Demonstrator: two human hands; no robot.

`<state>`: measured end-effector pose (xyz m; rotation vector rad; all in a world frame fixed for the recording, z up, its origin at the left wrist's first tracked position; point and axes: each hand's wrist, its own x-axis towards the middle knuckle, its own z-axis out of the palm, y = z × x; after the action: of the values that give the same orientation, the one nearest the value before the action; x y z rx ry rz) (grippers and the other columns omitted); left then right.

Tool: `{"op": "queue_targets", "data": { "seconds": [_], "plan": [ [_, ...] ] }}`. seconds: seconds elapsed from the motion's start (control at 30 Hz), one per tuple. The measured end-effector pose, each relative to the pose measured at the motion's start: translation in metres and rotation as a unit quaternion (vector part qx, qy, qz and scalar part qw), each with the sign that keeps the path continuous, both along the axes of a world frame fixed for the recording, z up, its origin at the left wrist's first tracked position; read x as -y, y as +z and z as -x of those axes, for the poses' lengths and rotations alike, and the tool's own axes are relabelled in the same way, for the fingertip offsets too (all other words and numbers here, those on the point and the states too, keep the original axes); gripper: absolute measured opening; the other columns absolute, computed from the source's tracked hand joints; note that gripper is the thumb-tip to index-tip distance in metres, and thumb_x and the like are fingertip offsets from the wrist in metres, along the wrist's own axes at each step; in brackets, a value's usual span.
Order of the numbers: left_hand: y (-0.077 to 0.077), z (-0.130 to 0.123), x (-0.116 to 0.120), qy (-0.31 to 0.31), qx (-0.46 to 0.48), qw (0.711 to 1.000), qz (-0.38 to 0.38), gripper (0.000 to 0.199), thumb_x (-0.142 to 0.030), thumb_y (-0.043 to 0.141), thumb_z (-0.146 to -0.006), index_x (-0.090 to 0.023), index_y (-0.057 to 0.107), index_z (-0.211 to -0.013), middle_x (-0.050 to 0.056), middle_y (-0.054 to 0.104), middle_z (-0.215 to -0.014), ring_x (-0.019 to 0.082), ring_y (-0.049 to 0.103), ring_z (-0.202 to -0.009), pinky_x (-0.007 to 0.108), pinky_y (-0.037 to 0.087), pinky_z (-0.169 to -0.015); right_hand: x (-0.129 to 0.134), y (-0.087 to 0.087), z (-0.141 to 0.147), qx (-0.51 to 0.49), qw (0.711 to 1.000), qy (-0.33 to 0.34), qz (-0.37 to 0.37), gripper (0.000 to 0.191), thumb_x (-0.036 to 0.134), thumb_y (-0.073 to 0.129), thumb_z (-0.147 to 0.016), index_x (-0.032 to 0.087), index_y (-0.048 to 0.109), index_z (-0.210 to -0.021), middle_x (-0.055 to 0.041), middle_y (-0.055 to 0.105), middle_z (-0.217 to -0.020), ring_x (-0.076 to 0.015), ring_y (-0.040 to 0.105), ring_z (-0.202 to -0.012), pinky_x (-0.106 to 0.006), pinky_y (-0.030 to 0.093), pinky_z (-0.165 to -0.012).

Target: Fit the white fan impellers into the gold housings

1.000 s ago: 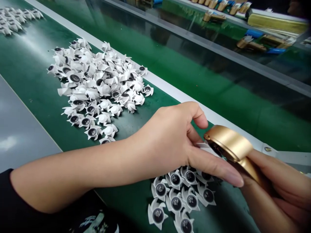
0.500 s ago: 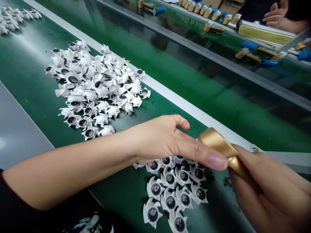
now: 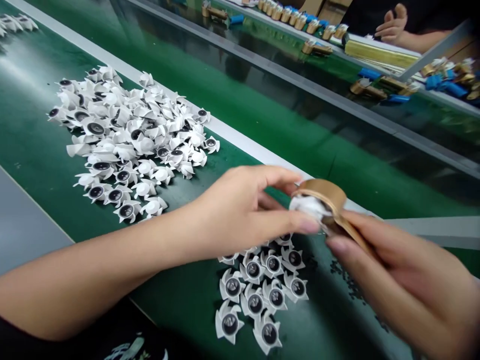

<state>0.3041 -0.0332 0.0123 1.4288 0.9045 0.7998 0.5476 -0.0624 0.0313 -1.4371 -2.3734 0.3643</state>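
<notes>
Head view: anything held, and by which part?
Right hand holds the gold shell by its narrow arm; left hand holds the white piece at the shell's mouth, exact grip spot blurred.

White piece [image 3: 308, 206] at gold housing [image 3: 325, 191] blurred; left hand [image 3: 251, 210] partly hides nearer fans [image 3: 253, 269]; far-left fans [image 3: 13, 23] cut off.

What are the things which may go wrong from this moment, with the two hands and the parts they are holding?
The white part sits at the open side of the gold housing, so it might catch on the rim if tilted.

The left hand is above loose white fan wheels; a slip could knock them.

The right hand might loosen its grip and drop the housing.
</notes>
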Motion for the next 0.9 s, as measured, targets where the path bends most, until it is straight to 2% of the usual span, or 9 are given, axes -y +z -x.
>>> {"op": "queue_targets", "data": {
  "seconds": [0.07, 0.13, 0.23, 0.33, 0.43, 0.53, 0.6, 0.67, 0.9],
  "plan": [
    [0.001, 0.009, -0.005, 0.092, -0.154, 0.975, -0.133, 0.062, -0.031, 0.079, -0.081, -0.022, 0.058, -0.138, 0.009, 0.066, -0.13, 0.02, 0.071, -0.092, 0.031, 0.062, -0.076, -0.03, -0.006, -0.002, 0.041, 0.997, -0.055, 0.023, 0.04, 0.048, 0.04, -0.105, 0.019, 0.068, -0.106, -0.0015, 0.068, -0.075, -0.0135, 0.064, -0.06, -0.019, 0.044, -0.05],
    [0.003, 0.017, -0.01, 0.134, -0.264, 0.923, -0.247, 0.057, -0.035, 0.077, -0.082, -0.021, 0.061, -0.135, 0.009, 0.066, -0.129, 0.023, 0.07, -0.096, 0.037, 0.061, -0.083, -0.068, -0.019, -0.008, 0.128, 0.98, -0.151, -0.031, 0.048, 0.044, 0.034, -0.107, 0.011, 0.068, -0.105, -0.006, 0.066, -0.075, -0.0172, 0.065, -0.068, -0.024, 0.04, -0.056],
    [0.007, 0.023, -0.012, 0.108, -0.328, 0.874, -0.341, 0.037, -0.038, 0.072, -0.087, -0.02, 0.071, -0.12, 0.008, 0.07, -0.12, 0.026, 0.069, -0.103, 0.044, 0.057, -0.097, -0.12, -0.042, -0.017, 0.177, 0.964, -0.191, -0.054, 0.06, 0.041, 0.028, -0.105, -0.005, 0.059, -0.126, -0.0203, 0.066, -0.099, -0.033, 0.066, -0.096, -0.037, 0.041, -0.069],
    [0.005, 0.025, -0.004, 0.028, -0.355, 0.862, -0.36, 0.037, -0.038, 0.069, -0.091, -0.017, 0.069, -0.122, 0.009, 0.071, -0.12, 0.027, 0.067, -0.111, 0.043, 0.055, -0.1, -0.139, -0.048, -0.021, 0.202, 0.964, -0.164, -0.052, 0.068, 0.047, 0.025, -0.103, -0.005, 0.058, -0.132, -0.0238, 0.062, -0.115, -0.0416, 0.058, -0.115, -0.045, 0.041, -0.077],
    [-0.003, 0.025, 0.017, -0.02, -0.366, 0.86, -0.354, 0.041, -0.039, 0.065, -0.095, -0.016, 0.065, -0.128, 0.011, 0.067, -0.129, 0.026, 0.063, -0.12, 0.042, 0.053, -0.104, -0.112, -0.033, -0.023, 0.205, 0.962, -0.154, -0.091, 0.06, 0.046, 0.035, -0.103, -0.001, 0.063, -0.127, -0.0253, 0.057, -0.127, -0.0438, 0.051, -0.125, -0.049, 0.04, -0.087],
    [-0.014, 0.023, 0.044, -0.026, -0.366, 0.857, -0.362, 0.043, -0.042, 0.062, -0.097, -0.018, 0.061, -0.133, 0.01, 0.062, -0.139, 0.026, 0.054, -0.134, 0.047, 0.038, -0.119, -0.054, -0.022, -0.03, 0.14, 0.979, -0.076, -0.124, 0.037, 0.037, 0.047, -0.101, 0.009, 0.066, -0.116, -0.0149, 0.066, -0.109, -0.0287, 0.063, -0.104, -0.039, 0.046, -0.086],
    [-0.021, 0.02, 0.057, -0.036, -0.362, 0.857, -0.364, 0.049, -0.05, 0.061, -0.095, -0.02, 0.061, -0.134, 0.006, 0.062, -0.142, 0.027, 0.047, -0.141, 0.05, 0.023, -0.126, -0.015, -0.024, -0.036, 0.074, 0.993, -0.012, -0.093, 0.022, 0.035, 0.054, -0.099, 0.017, 0.066, -0.103, -0.006, 0.067, -0.098, -0.0192, 0.063, -0.088, -0.032, 0.048, -0.08],
    [-0.027, 0.017, 0.063, -0.046, -0.358, 0.86, -0.36, 0.056, -0.06, 0.06, -0.092, -0.02, 0.063, -0.132, 0.004, 0.064, -0.141, 0.027, 0.045, -0.143, 0.05, 0.014, -0.129, 0.015, -0.035, -0.042, 0.042, 0.997, 0.047, -0.046, 0.011, 0.028, 0.056, -0.1, 0.02, 0.063, -0.103, -0.0035, 0.066, -0.099, -0.0172, 0.062, -0.09, -0.03, 0.048, -0.083],
    [-0.032, 0.012, 0.057, -0.03, -0.36, 0.862, -0.355, 0.05, -0.06, 0.062, -0.091, -0.022, 0.069, -0.124, 0.003, 0.07, -0.132, 0.029, 0.053, -0.135, 0.054, 0.017, -0.128, 0.039, -0.056, -0.048, 0.052, 0.994, 0.094, -0.006, 0.015, 0.023, 0.054, -0.102, 0.021, 0.062, -0.114, -0.0049, 0.063, -0.111, -0.0212, 0.057, -0.102, -0.039, 0.043, -0.093]
  ]
}}
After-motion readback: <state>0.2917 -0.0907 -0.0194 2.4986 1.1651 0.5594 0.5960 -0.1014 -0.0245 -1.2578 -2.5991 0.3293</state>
